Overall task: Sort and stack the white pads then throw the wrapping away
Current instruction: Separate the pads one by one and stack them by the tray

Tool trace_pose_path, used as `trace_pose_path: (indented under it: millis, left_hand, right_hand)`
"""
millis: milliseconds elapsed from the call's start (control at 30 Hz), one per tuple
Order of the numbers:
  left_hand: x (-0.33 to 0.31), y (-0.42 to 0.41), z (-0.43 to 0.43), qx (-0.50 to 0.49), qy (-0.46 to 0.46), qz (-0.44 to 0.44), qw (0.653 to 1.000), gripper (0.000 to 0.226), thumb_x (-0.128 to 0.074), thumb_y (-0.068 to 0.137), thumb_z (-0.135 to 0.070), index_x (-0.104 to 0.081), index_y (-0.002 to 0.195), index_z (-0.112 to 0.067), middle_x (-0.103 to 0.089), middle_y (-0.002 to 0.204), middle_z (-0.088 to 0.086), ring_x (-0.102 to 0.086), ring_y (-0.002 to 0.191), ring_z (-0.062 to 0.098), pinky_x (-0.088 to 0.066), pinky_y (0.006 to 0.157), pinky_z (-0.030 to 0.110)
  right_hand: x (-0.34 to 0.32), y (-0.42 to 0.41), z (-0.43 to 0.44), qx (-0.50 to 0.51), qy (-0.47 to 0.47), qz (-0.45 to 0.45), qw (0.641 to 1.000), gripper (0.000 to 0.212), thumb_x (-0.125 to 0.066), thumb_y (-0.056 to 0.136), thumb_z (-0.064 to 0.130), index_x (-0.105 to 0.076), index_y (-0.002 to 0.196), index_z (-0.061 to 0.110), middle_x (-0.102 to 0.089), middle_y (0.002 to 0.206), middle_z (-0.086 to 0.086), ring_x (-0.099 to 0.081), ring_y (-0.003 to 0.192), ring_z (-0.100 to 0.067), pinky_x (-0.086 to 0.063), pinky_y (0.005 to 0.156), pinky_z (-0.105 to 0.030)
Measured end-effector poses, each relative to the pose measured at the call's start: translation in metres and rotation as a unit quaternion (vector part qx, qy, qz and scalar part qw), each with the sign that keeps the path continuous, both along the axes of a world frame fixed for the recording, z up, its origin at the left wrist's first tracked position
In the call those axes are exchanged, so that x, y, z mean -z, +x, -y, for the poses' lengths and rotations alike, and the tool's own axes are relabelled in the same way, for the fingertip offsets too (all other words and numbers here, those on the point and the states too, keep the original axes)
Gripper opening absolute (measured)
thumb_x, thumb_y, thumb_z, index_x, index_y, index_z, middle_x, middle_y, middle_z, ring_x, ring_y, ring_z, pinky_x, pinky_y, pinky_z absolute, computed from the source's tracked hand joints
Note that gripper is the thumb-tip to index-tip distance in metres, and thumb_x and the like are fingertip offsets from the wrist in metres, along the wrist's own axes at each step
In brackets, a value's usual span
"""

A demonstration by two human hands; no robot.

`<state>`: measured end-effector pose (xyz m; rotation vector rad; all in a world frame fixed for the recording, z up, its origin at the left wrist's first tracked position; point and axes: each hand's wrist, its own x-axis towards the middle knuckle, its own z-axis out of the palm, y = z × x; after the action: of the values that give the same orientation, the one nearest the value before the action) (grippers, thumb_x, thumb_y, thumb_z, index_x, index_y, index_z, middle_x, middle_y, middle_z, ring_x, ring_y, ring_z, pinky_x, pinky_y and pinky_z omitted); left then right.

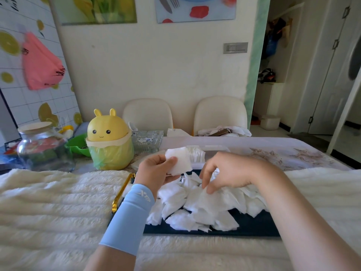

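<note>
A loose heap of white pads (203,204) lies on a dark blue tray (254,225) in front of me. My left hand (156,171), wearing a light blue sleeve, holds a small stack of white pads (180,160) upright above the tray's far left. My right hand (224,171) reaches down onto the heap, its fingertips pinching a pad at the top of the pile. Behind the hands a row of upright white pads (196,155) stands in a clear wrapping or box.
A yellow bunny-shaped bin (109,141) with a green liner stands at the left rear. Beside it are a glass jar (43,147), a green bowl (78,143) and a glass dish (147,140). Fluffy white cloth (54,202) covers the table front. Two cream chairs (220,114) stand behind.
</note>
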<state>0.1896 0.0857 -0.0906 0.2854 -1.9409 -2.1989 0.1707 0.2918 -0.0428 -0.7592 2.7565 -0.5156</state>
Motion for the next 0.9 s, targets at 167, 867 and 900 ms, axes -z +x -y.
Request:
trace_pose_path:
  millis: [167, 867, 900]
  left_hand:
    - [-0.001, 0.0, -0.001, -0.011, -0.018, -0.014, 1.0, 0.009, -0.067, 0.091, -0.009, -0.071, 0.085, -0.004, -0.072, 0.082, 0.01, -0.071, 0.067, 0.016, -0.06, 0.065, 0.027]
    - [-0.008, 0.004, -0.003, 0.089, 0.16, 0.022, 0.983, 0.021, -0.057, 0.098, -0.013, -0.063, 0.109, 0.005, -0.073, 0.1, 0.021, -0.074, 0.08, 0.029, -0.063, 0.072, 0.034]
    - [-0.008, 0.005, -0.002, 0.087, 0.153, 0.025, 0.984, 0.02, -0.057, 0.099, -0.013, -0.062, 0.109, 0.003, -0.073, 0.098, 0.02, -0.074, 0.082, 0.029, -0.063, 0.072, 0.034]
  right_hand:
    - [-0.007, -0.003, -0.001, 0.014, -0.325, 0.054, 0.944, 0.005, -0.073, 0.091, 0.014, -0.072, 0.096, 0.016, -0.076, 0.084, 0.005, -0.069, 0.073, -0.006, -0.048, 0.064, -0.013]
    - [0.012, -0.001, 0.028, -0.006, -0.143, -0.214, 0.966, 0.044, -0.083, 0.075, 0.041, -0.064, 0.115, 0.041, -0.061, 0.1, 0.023, -0.058, 0.088, -0.002, -0.05, 0.077, -0.029]
    - [0.014, -0.002, 0.029, 0.006, -0.169, -0.219, 0.961, 0.037, -0.081, 0.079, 0.039, -0.067, 0.113, 0.038, -0.063, 0.096, 0.023, -0.058, 0.084, -0.003, -0.05, 0.077, -0.03]
